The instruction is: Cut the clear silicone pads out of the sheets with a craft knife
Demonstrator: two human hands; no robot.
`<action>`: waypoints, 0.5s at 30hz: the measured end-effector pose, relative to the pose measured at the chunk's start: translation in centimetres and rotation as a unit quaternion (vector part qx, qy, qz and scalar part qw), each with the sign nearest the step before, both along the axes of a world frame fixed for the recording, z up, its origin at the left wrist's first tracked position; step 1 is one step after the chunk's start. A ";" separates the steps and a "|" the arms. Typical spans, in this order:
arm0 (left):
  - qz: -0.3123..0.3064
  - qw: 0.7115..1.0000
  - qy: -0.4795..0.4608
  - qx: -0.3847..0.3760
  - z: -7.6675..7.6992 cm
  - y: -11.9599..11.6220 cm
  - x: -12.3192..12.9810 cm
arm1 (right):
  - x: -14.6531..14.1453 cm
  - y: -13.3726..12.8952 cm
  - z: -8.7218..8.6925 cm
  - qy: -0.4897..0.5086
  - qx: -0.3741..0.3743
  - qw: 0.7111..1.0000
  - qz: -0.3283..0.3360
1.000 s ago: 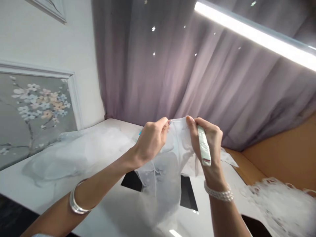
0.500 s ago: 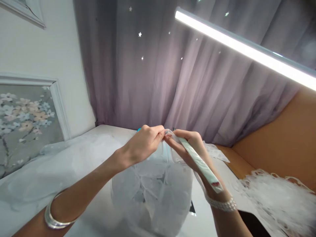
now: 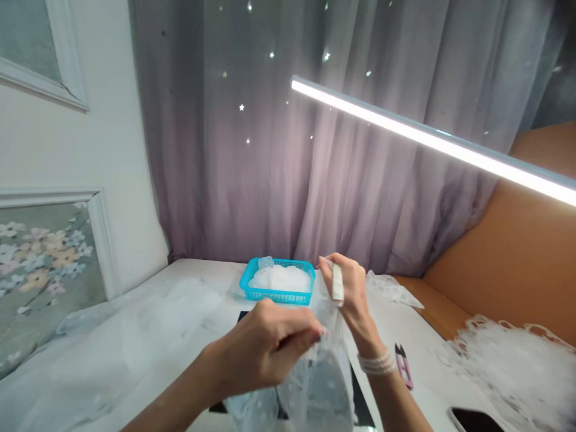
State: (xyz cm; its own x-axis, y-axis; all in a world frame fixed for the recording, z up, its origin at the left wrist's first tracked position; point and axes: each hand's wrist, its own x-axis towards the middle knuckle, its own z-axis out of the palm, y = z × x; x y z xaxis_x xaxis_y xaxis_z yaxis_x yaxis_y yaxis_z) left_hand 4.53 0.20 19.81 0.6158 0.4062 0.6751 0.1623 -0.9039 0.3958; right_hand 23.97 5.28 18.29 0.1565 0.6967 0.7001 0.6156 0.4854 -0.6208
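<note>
Having been together at the fingertips half a second ago, the two hands have parted: the right hand [image 3: 350,282] is now farther out over the bench [image 3: 390,324] and higher in view, while the left hand [image 3: 270,342] is lower and closer to the camera. Between them, the blue basket [image 3: 279,296], mostly hidden before, has come into sight at the back, with white material [image 3: 283,279] inside it. Sheer white fabric [image 3: 321,387] hangs from the left fingertips, its length running downward in view toward the near side, above a dark flat panel [image 3: 360,396]. A pale wrapped handle [image 3: 337,287] lies in the right hand with its long axis nearly upright in view, blunt end down toward the wrist and the other end lost among the fingers; it looks shorter than before. The left hand pinches the fabric between thumb and curled fingers, back of the hand up, forearm slanting in from the lower left. The right hand grips the handle, forearm rising from the lower right; whether its fingertips also hold fabric, I cannot tell. Pink-handled snips [image 3: 404,367] lie just beside the right forearm.
</note>
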 end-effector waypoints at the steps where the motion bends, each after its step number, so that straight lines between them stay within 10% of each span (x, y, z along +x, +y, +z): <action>1: 0.018 1.000 -0.006 -0.005 0.1 0.1 -0.3 | 0.7 0.5 -0.3 0.017 -0.021 1.000 -0.003; 5: 0.153 0.987 0.044 -0.018 0.3 1.7 -1.8 | 2.5 -0.1 0.0 0.054 -0.050 0.997 0.012; 15: 0.144 0.938 0.200 -0.243 0.4 1.1 -7.3 | 5.3 -3.0 1.2 -0.054 0.121 0.979 -0.157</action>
